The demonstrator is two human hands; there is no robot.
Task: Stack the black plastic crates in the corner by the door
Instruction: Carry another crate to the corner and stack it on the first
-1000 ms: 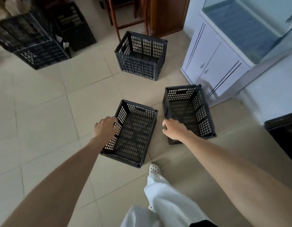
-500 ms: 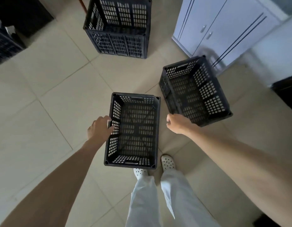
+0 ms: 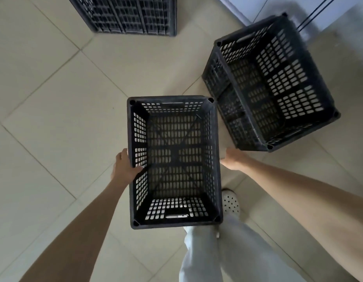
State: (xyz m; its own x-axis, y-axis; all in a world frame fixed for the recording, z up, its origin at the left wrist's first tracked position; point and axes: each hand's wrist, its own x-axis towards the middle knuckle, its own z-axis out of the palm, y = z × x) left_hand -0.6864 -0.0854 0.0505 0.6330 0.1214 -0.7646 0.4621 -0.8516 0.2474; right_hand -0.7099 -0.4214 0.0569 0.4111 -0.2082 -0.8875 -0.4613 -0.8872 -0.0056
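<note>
Crate point(image 3: 174, 159) held between both hands in front of the legs, apparently off the floor. Left hand point(image 3: 123, 167) grips the left wall, thumb hooked over the rim. Right hand point(image 3: 231, 159) sits against the right wall; its fingers are hidden, so the grip cannot be told. Best kept level, with even hold on both sides and clear of the knees. Second crate point(image 3: 272, 82) sits just beside the right hand, third crate point(image 3: 127, 15) ahead; both likely narrow the path. Door corner not in view.

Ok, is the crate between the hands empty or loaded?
Empty. Looking into the crate, only its slotted bottom shows, with pale floor tiles visible through the holes; nothing lies inside.
</note>
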